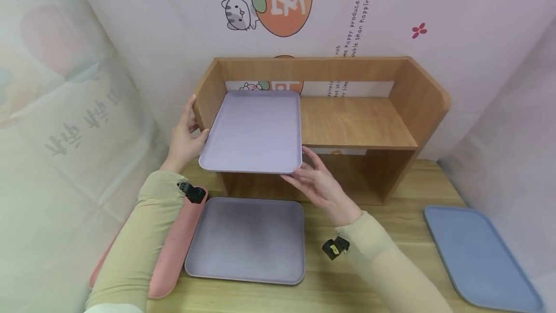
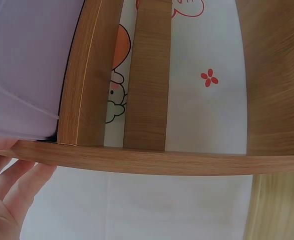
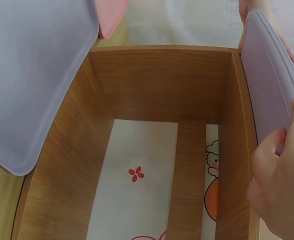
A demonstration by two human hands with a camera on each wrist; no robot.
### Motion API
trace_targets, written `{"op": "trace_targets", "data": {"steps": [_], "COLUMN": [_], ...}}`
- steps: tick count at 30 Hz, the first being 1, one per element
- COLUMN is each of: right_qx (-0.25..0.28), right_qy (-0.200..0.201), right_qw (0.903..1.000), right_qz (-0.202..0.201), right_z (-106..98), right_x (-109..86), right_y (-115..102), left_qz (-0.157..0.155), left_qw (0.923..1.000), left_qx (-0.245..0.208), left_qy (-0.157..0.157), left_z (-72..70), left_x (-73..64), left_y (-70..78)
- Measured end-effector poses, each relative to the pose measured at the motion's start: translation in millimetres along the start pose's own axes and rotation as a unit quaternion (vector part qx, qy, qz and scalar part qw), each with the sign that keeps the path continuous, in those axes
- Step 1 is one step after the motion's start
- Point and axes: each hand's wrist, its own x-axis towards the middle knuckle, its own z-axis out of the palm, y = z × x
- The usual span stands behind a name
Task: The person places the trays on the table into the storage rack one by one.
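Observation:
A lavender tray [image 1: 258, 132] lies on the upper tier of a wooden desk shelf [image 1: 356, 120], at its left end, its front part jutting past the shelf's front edge. My right hand [image 1: 319, 185] holds the tray's front right corner, thumb on the rim and fingers underneath; the right wrist view shows this hand [image 3: 286, 175] at the tray's edge. My left hand [image 1: 184, 141] grips the shelf's left side panel [image 1: 208, 93], fingers along its outer face and thumb beside the tray's left rim. Part of that hand [image 2: 12, 195] shows below the panel in the left wrist view.
A second lavender tray [image 1: 247, 240] lies on the wooden table [image 1: 373, 274] in front of the shelf. Pink trays [image 1: 173, 250] are partly hidden under my left forearm. A blue tray [image 1: 482, 257] lies at the right. Printed white cloth [image 1: 173, 13] hangs behind and at the sides.

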Motion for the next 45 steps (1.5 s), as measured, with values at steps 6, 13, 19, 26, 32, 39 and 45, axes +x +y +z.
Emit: {"op": "trace_targets", "data": {"steps": [6, 13, 19, 26, 32, 39, 45], "right_qx": [-0.011, -0.031, -0.026, -0.025, 0.009, 0.063, 0.111], "right_qy": [0.001, 0.007, 0.004, -0.018, -0.095, -0.201, -0.260], "right_qw": [0.9999, 0.9995, 0.9993, 0.9992, 0.9951, 0.9767, 0.9574], "right_qz": [0.002, 0.009, 0.026, 0.027, 0.026, 0.041, 0.058], "right_z": [0, -8, -20, -39, -72, -143, -226], "right_x": [1.6, -5.4, -16.6, -31.0, -46.6, -74.5, -104.3], "right_y": [3, 0, -3, -6, -8, -12, -16], "left_qz": [0.000, 0.005, 0.018, 0.021, 0.017, 0.017, 0.020], "left_qw": [1.0000, 1.0000, 0.9998, 0.9997, 0.9998, 0.9998, 0.9997], "left_qx": [0.001, -0.005, -0.003, -0.007, 0.001, -0.001, -0.002], "left_qy": [0.004, 0.004, 0.010, 0.011, 0.013, 0.012, 0.010], "left_z": [-2.8, -3.6, -5.0, -4.7, -4.0, 1.1, 1.0], "left_x": [-0.5, -1.8, -2.0, 0.0, -1.5, -1.2, 0.8], "left_y": [-0.9, 1.4, 2.2, 0.7, 1.0, 2.4, 2.5]}}
